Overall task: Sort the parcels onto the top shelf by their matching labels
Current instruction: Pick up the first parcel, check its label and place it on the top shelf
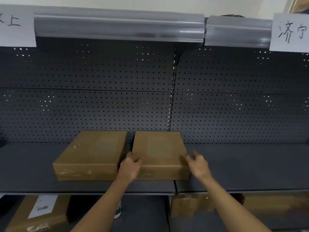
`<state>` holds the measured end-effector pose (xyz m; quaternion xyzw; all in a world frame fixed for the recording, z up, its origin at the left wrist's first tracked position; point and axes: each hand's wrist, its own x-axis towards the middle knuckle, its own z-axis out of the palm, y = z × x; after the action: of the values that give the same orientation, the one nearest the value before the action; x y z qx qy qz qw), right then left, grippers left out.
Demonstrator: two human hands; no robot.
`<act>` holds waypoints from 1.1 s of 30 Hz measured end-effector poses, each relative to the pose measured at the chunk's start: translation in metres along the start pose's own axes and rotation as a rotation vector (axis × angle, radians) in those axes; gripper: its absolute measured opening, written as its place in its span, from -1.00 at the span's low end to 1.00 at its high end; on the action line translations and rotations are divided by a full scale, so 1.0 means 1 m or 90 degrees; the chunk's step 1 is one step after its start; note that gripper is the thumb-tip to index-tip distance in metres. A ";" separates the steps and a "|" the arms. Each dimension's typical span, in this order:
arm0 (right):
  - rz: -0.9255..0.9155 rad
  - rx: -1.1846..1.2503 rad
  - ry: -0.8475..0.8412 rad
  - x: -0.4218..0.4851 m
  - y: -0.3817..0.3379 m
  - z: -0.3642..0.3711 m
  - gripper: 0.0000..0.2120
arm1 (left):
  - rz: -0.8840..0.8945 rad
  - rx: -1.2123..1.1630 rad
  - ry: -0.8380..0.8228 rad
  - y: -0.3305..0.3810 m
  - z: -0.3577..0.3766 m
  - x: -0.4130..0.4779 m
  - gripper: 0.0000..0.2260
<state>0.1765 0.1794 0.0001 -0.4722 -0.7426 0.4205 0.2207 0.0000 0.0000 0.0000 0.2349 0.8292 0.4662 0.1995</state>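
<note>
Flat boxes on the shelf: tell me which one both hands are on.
The right box: the left hand and right hand flank its front corners.

Dark metal shelving against a pale wall

A grey perforated back panel (100, 104) rises behind, divided by a slotted upright post (172, 101). Clear plastic rails (117, 25) run above, reflecting dim light.

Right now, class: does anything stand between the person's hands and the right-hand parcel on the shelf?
Nothing visible does. The left hand already rests on the front left corner of the right parcel, in the gap beside the left parcel. The right hand is at its front right corner; whether it touches is unclear.
</note>
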 end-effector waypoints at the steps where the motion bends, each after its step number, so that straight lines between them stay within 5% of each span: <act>1: 0.012 -0.003 -0.010 0.001 -0.002 0.003 -0.43 | -0.018 -0.016 0.001 0.000 0.002 0.001 -0.41; 5: 0.046 0.058 -0.067 0.000 0.003 0.016 -0.52 | -0.065 -0.096 0.008 -0.008 0.011 0.007 -0.43; 19: 0.074 0.414 -0.126 -0.023 0.001 0.006 -0.25 | -0.037 -0.289 0.035 -0.015 0.007 -0.007 -0.69; 23: -0.006 0.474 -0.040 -0.031 -0.013 -0.001 -0.27 | -0.033 -0.358 0.009 -0.016 0.002 -0.012 -0.84; 28: -0.132 0.400 0.137 -0.051 -0.039 -0.007 -0.39 | -0.033 -0.354 0.017 -0.007 0.004 -0.020 -0.40; 33: -0.243 0.264 0.188 -0.073 -0.058 -0.008 -0.34 | 0.088 -0.290 -0.015 0.022 0.003 -0.043 -0.40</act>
<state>0.1863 0.1062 0.0577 -0.3253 -0.6759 0.4413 0.4926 0.0409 -0.0125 0.0225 0.2454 0.6825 0.6508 0.2246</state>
